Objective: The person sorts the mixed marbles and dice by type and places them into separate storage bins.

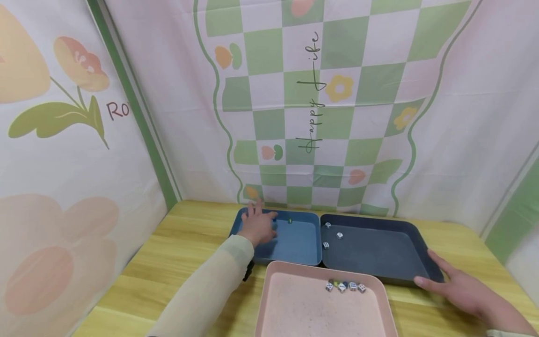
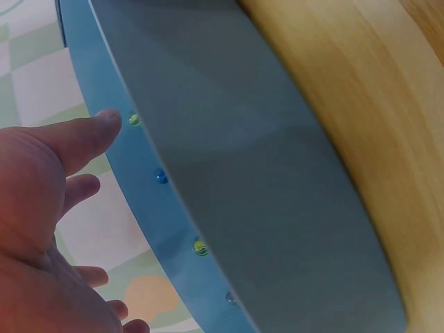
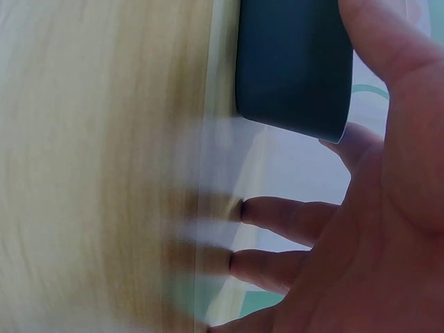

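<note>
My left hand [image 1: 258, 227] is over the blue tray [image 1: 301, 252], fingers spread and holding nothing. In the left wrist view, several glass marbles lie in that tray along its wall, among them a blue marble [image 2: 161, 176] and a yellow-green marble [image 2: 200, 247]. The thumb is close to a green marble [image 2: 134, 119]. At the near right corner of the dark tray [image 1: 379, 252], my right hand [image 1: 461, 288] rests with thumb and forefinger on either side of the corner. Its other fingers stretch out loosely. Three white dice [image 1: 339, 235] lie at the dark tray's left end.
In front stands a pink tray [image 1: 311, 311], with several white dice [image 1: 353, 286] and a few marbles [image 1: 336, 283] near its far right corner. All three trays are on a wooden table [image 1: 139, 281]. A patterned curtain [image 1: 303, 117] hangs behind it.
</note>
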The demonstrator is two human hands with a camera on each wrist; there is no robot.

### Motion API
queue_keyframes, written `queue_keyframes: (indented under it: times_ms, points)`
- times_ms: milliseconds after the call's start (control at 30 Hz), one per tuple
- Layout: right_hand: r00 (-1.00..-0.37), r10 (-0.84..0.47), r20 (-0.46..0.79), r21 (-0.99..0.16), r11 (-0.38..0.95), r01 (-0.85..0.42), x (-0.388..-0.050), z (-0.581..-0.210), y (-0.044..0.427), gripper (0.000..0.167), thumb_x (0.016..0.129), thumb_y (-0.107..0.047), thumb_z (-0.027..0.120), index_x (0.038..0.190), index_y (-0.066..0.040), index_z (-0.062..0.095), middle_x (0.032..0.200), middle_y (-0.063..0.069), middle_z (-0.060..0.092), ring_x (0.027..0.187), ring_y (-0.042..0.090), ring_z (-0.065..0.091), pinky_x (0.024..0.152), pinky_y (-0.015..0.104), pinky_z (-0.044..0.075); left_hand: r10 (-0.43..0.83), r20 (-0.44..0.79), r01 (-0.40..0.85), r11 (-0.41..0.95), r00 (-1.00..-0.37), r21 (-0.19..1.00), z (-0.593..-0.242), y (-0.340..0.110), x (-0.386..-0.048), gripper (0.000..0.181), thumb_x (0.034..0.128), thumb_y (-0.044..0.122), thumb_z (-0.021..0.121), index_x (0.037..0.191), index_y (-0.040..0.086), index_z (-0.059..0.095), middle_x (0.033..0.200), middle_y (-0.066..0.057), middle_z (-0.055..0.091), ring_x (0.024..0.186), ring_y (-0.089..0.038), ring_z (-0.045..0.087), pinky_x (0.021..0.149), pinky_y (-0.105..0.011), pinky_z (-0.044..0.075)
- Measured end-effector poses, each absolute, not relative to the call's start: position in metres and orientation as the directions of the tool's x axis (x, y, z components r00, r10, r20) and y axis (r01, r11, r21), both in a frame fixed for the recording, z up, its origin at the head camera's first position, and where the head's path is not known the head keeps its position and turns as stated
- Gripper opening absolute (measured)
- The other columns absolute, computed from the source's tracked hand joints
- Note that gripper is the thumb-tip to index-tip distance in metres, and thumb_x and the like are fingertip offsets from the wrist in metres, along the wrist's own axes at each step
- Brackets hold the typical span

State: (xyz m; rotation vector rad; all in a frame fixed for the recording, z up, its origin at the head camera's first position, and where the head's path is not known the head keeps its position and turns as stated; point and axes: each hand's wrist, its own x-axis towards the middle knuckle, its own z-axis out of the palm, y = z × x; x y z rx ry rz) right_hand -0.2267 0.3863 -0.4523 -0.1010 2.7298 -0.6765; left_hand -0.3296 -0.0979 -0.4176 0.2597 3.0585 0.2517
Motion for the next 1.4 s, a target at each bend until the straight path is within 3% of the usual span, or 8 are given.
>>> queue_keyframes:
  times_ms: [500,767,967,1133,1400]
  points:
    - [-0.946,-0.149,-0.287,-0.456,0.89,-0.002,-0.224,-0.452,0.387,0.102,0.099,-0.061,0.047,0.153,0.008,-0.006,0.135,0.053,0.025,0.115,0.071,0.037,0.083,0.071,0.039,0.255,-0.04,0.241,0.948,-0.966,0.209,-0.416,-0.088,-0.325,0.06,0.0933,0.048,0.067,0.149,0.034,0.049,0.165,-0.015,0.006,0.148,-0.042,0.001,0.11,-0.063,0.019]
    - [-0.939,-0.138,-0.315,-0.471,0.882,0.028,-0.225,-0.453,0.385,0.103,0.098,-0.063,0.047,0.153,0.007,-0.006,0.137,0.053,0.022,0.117,0.071,0.035,0.085,0.072,0.038,0.371,-0.028,0.355,0.906,-0.928,0.23,-0.4,-0.066,-0.303,0.057,0.0931,0.047,0.068,0.147,0.036,0.051,0.165,-0.012,0.006,0.149,-0.039,0.001,0.112,-0.059,0.017]
    - [-0.946,-0.145,-0.29,-0.474,0.881,0.01,-0.224,-0.452,0.384,0.103,0.098,-0.062,0.047,0.153,0.007,-0.006,0.137,0.053,0.022,0.117,0.071,0.034,0.085,0.073,0.037,0.54,-0.006,0.531,0.83,-0.842,0.171,-0.393,-0.046,-0.284,0.049,0.0887,0.049,0.073,0.136,0.045,0.06,0.166,-0.005,0.003,0.15,-0.034,0.003,0.11,-0.055,0.024]
    - [-0.945,-0.147,-0.291,-0.47,0.883,0.007,-0.225,-0.452,0.385,0.103,0.098,-0.062,0.047,0.153,0.007,-0.006,0.136,0.053,0.023,0.116,0.071,0.036,0.084,0.072,0.038,0.671,-0.005,0.66,0.731,-0.742,0.171,-0.394,-0.036,-0.274,0.044,0.0864,0.046,0.077,0.129,0.047,0.066,0.166,-0.002,0.001,0.15,-0.031,0.0,0.112,-0.058,0.02]
    - [-0.947,-0.149,-0.283,-0.46,0.888,-0.003,-0.224,-0.451,0.385,0.103,0.098,-0.062,0.048,0.153,0.008,-0.005,0.135,0.053,0.025,0.115,0.07,0.038,0.084,0.071,0.039,0.744,-0.048,0.735,0.666,-0.666,0.126,-0.393,-0.026,-0.264,0.039,0.0883,0.047,0.074,0.126,0.049,0.066,0.167,-0.001,0.001,0.151,-0.03,-0.001,0.114,-0.053,0.017]
